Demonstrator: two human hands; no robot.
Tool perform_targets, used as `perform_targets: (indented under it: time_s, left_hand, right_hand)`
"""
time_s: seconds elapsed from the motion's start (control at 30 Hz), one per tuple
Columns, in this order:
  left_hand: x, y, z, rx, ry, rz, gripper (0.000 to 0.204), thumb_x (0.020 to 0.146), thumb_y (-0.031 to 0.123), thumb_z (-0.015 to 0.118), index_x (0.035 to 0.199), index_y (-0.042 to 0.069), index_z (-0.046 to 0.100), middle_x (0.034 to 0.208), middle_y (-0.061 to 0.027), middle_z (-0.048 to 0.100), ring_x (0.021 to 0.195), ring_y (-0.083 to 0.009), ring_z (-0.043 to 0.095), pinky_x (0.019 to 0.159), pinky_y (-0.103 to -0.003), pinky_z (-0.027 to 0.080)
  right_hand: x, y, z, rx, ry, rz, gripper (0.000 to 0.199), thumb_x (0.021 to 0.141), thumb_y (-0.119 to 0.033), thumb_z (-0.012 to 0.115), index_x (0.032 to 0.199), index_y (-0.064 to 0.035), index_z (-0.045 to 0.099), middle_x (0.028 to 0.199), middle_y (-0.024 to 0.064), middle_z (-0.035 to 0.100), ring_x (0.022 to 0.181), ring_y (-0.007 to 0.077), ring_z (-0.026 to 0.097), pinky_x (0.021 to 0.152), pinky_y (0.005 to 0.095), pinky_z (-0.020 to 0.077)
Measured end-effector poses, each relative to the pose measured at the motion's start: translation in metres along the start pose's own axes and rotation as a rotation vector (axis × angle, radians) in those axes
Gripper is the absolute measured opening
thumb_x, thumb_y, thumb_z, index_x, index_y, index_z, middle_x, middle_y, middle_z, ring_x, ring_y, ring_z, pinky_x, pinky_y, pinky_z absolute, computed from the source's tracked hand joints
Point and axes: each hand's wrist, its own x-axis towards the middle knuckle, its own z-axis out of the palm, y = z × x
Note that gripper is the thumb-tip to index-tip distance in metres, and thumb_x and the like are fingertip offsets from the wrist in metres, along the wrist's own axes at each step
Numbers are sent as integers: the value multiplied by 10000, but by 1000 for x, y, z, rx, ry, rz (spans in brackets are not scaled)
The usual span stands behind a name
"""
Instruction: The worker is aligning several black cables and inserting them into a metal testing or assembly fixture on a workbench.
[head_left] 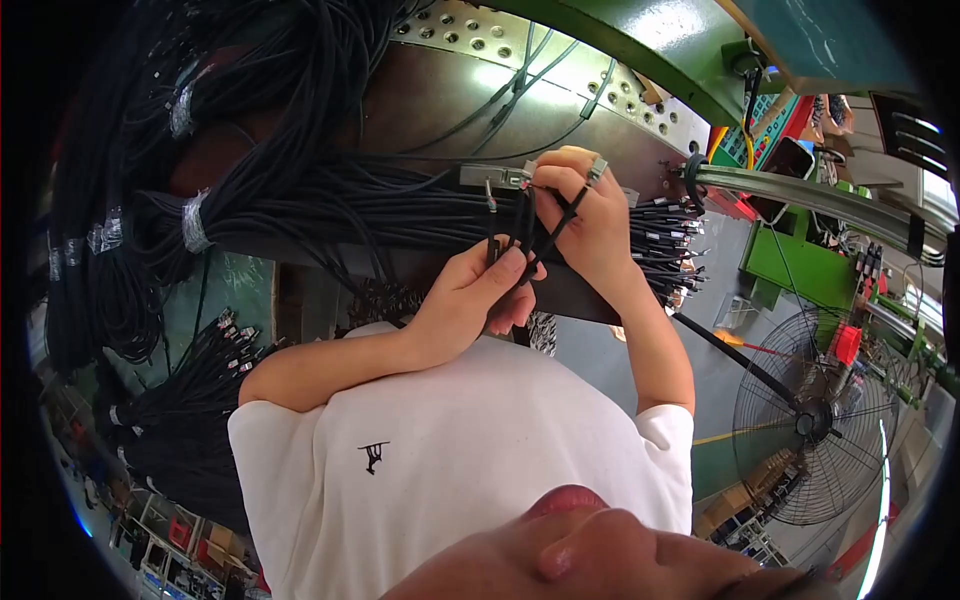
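My left hand [480, 285] is closed round several black cables [540, 245], whose ends fan upward above its fingers. My right hand [590, 215] sits just to the right and higher, its fingers bent in a pinch at the end of one of these cables. Small metal-coloured connectors [597, 170] tip the cable ends, one beside my right knuckles and another left of the fingers. A small metal fixture [485, 177] on the bench touches or nearly touches my right fingertips. Exactly what the right fingertips grip there is partly hidden.
A thick bundle of black cables [330, 205] lies across the bench behind my hands, bound with a clear tie [195, 222]. More coiled cables hang at the left. Green machine framing [660, 40] arches over the far side. A black-caged fan [815, 420] stands at the right.
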Motion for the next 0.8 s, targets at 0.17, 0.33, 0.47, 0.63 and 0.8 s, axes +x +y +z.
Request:
perform_targets:
  time_s: [0.17,0.33,0.47,0.63,0.8]
  left_hand:
    - [-1,3,-4,-59,27,13,326,1016,351,387,1003,51,513,669,-47,531,580,-88,458,524,-213,361]
    - [-1,0,-5,-86,39,36,312,1019,334,394,994,54,529,675,-14,542,567,-57,451,526,-200,371]
    - [-2,1,-3,-61,29,2,301,1019,321,387,1010,47,511,682,-48,537,586,-90,456,537,-217,368]
    - [-2,1,-2,-59,22,-50,289,1018,307,394,995,49,521,699,-33,548,597,-82,472,544,-219,383]
    - [3,8,-4,-33,9,-96,290,1014,297,412,981,33,528,729,-22,574,615,-76,508,563,-218,417]
  right_hand:
    - [-1,2,7,130,-22,153,187,711,12,656,869,-72,598,914,42,608,869,266,588,731,365,471]
    - [2,4,10,-44,-25,1,195,700,3,642,863,-83,579,901,39,596,848,265,580,713,382,471]
    - [-2,-1,3,-189,-3,-83,208,690,-11,667,872,-72,586,925,50,603,869,274,587,725,382,474]
    - [3,-7,-14,-482,247,-328,316,659,-20,729,945,-73,604,928,53,598,849,288,562,735,360,471]
    - [-3,0,-13,-335,300,-263,337,646,20,769,847,-99,526,982,68,619,939,299,556,786,370,454]
